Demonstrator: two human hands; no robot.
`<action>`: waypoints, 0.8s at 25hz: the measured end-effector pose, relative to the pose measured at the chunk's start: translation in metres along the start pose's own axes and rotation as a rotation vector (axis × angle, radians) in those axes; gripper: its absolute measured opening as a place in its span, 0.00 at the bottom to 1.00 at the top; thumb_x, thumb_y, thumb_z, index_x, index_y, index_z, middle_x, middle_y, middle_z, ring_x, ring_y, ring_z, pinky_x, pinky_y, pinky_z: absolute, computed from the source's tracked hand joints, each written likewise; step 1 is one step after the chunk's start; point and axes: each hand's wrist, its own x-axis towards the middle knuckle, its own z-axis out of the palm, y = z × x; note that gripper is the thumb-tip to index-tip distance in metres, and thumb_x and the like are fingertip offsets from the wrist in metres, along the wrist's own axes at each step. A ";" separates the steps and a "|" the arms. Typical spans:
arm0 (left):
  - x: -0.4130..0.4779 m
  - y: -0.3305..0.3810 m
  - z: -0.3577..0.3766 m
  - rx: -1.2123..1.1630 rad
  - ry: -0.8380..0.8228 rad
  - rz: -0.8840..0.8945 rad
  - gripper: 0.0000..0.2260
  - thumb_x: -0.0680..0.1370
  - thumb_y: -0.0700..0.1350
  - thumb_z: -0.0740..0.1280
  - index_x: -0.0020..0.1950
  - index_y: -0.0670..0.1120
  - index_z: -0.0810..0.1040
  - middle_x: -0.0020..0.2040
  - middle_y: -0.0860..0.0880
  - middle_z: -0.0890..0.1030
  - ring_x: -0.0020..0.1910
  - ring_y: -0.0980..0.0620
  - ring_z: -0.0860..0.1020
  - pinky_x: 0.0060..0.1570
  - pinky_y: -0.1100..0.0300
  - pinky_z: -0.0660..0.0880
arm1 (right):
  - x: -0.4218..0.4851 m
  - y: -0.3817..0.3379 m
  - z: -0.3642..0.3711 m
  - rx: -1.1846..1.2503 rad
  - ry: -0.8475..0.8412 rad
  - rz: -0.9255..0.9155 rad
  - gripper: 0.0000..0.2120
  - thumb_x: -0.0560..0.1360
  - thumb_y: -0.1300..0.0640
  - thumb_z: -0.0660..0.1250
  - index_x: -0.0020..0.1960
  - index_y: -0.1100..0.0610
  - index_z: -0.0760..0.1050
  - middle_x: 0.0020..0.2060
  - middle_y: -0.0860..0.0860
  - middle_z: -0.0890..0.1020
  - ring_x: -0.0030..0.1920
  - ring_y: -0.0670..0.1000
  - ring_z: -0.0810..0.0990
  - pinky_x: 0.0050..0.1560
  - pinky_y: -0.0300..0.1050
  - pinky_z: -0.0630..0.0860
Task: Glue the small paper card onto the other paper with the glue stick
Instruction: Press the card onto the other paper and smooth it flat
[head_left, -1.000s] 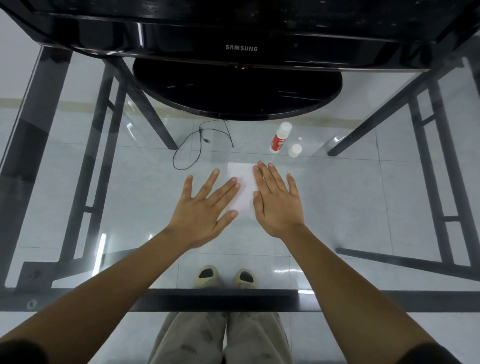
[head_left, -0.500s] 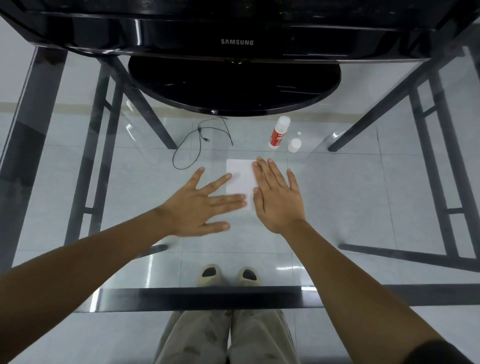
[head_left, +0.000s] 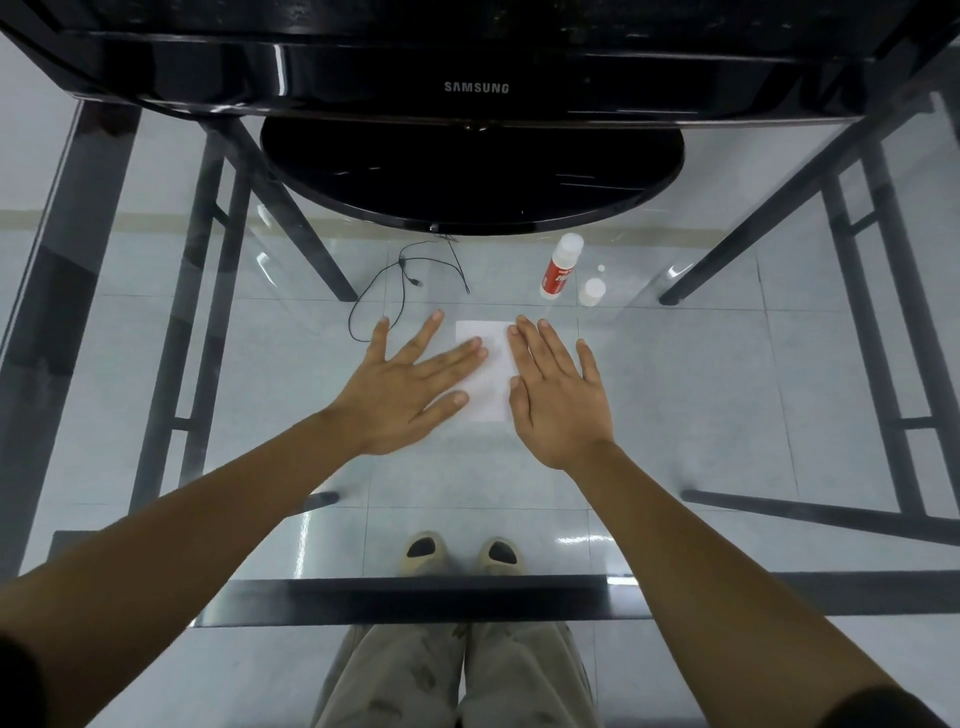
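Note:
A white paper (head_left: 488, 371) lies flat on the glass table, partly covered by both hands. My left hand (head_left: 410, 384) rests flat with spread fingers, its fingertips on the paper's left part. My right hand (head_left: 558, 392) lies flat, palm down, on the paper's right edge. I cannot tell the small card apart from the other paper. The red-and-white glue stick (head_left: 560, 267) stands uncapped beyond the paper, with its white cap (head_left: 592, 292) beside it on the right.
A black Samsung monitor (head_left: 475, 88) on a round base (head_left: 470, 176) stands at the back of the glass table (head_left: 701, 364). A thin black cable (head_left: 400, 280) loops at the left behind the paper. The table's dark front rail (head_left: 415, 597) is near me.
My left hand swept across the paper, turning rightward and then sliding up, fingertips now further onto the sheet. My right hand stayed flat on the right edge.

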 end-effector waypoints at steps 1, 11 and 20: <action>0.004 0.001 0.000 0.002 -0.009 -0.047 0.24 0.76 0.63 0.33 0.70 0.62 0.30 0.74 0.61 0.42 0.72 0.51 0.31 0.66 0.38 0.33 | 0.000 0.000 0.000 0.000 0.002 0.001 0.26 0.80 0.49 0.41 0.75 0.52 0.40 0.76 0.47 0.45 0.75 0.47 0.40 0.73 0.52 0.38; -0.019 0.004 0.003 0.202 -0.035 0.265 0.27 0.79 0.60 0.39 0.75 0.51 0.45 0.76 0.52 0.53 0.74 0.48 0.45 0.70 0.44 0.42 | 0.000 0.000 0.000 0.008 0.003 -0.008 0.26 0.80 0.49 0.42 0.76 0.53 0.41 0.76 0.47 0.46 0.75 0.48 0.41 0.73 0.52 0.38; 0.002 -0.009 -0.006 0.178 -0.001 0.165 0.27 0.77 0.61 0.35 0.75 0.54 0.40 0.75 0.55 0.48 0.75 0.47 0.41 0.70 0.42 0.40 | 0.000 0.000 0.000 0.016 0.012 -0.015 0.26 0.80 0.49 0.43 0.76 0.53 0.43 0.76 0.47 0.47 0.75 0.48 0.42 0.73 0.53 0.38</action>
